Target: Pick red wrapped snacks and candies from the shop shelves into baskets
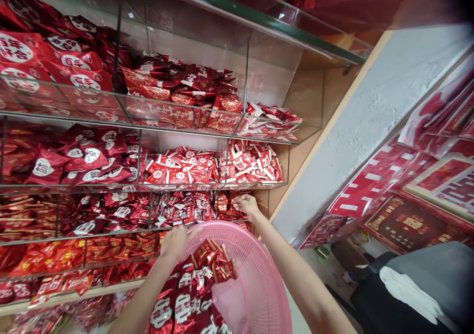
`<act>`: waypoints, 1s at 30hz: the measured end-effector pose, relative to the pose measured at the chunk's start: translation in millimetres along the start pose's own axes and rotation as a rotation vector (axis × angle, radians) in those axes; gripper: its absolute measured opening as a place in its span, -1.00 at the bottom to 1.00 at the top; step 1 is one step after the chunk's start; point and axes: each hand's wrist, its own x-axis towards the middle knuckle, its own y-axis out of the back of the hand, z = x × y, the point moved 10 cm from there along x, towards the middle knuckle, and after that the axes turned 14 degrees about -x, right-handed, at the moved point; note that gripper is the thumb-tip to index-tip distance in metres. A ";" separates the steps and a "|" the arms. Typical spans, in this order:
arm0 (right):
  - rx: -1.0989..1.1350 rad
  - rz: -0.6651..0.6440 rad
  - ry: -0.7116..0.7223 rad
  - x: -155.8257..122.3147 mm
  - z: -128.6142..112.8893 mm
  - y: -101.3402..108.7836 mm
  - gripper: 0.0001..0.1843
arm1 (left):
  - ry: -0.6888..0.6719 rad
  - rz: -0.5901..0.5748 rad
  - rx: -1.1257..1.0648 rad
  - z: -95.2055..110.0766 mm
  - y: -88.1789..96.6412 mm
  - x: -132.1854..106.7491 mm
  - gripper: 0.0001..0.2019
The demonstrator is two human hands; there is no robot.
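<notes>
My left hand [177, 241] grips the far left rim of a pink plastic basket [259, 275] with small holes in its wall. Inside the basket lie dark red shiny packets [183, 307] with white lettering and a few red-and-gold packets [215, 260]. Beyond the basket, my right hand [246, 204] reaches into a low compartment at the right end of the shelves. Its fingers are pinched together at the red-and-gold packets [223, 202] there. Whether a packet is between the fingertips, I cannot make out.
Glass-fronted shelves [185, 131] hold many red packets in divided compartments. A wooden side panel [307, 156] and a grey wall [340, 112] stand to the right. Red decorations [366, 181] hang farther right, above a dark chair-like object [425, 279] with a white cloth on it.
</notes>
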 end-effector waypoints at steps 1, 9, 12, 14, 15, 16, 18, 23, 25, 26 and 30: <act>0.024 -0.005 0.022 -1.8 -0.9 3.4 -0.71 | 0.003 -0.002 -0.002 -0.3 0.0 0.2 -0.19; 0.033 -0.061 0.332 -43.8 -20.4 26.7 -0.65 | 0.038 -0.022 -0.033 -2.0 0.1 -0.6 -0.16; -0.278 -0.010 0.633 -84.8 -45.5 30.9 -0.79 | 0.041 -0.023 -0.035 -2.0 0.1 -0.3 -0.16; -0.532 -0.005 0.827 -115.8 -57.0 24.8 -0.84 | 0.040 -0.027 -0.034 -2.0 -0.7 0.1 -0.17; -0.634 -0.020 0.891 -128.4 -58.5 20.6 -0.82 | 0.040 -0.031 -0.034 -2.1 -1.3 0.4 -0.17; -0.714 -0.044 0.933 -138.2 -57.7 16.5 -0.80 | 0.040 -0.032 -0.034 -2.3 -1.7 0.6 -0.17; -0.822 -0.084 0.967 -150.3 -53.3 10.7 -0.75 | 0.035 -0.027 -0.030 -2.0 -1.7 0.8 -0.17; -0.970 -0.181 0.955 -162.4 -46.6 -1.1 -0.73 | 0.030 -0.016 -0.019 -0.5 -0.1 -0.3 -0.16; -1.039 -0.256 0.899 -164.8 -42.9 -7.4 -0.74 | 0.037 -0.026 -0.028 -0.4 -0.1 -1.0 -0.15; -1.074 -0.287 0.857 -165.5 -40.2 -9.6 -0.76 | 0.040 -0.031 -0.032 -0.4 -0.2 -1.1 -0.15; -1.180 -0.287 0.733 -167.2 -31.5 -11.2 -0.84 | 0.050 -0.026 -0.036 -1.8 0.5 -0.4 -0.14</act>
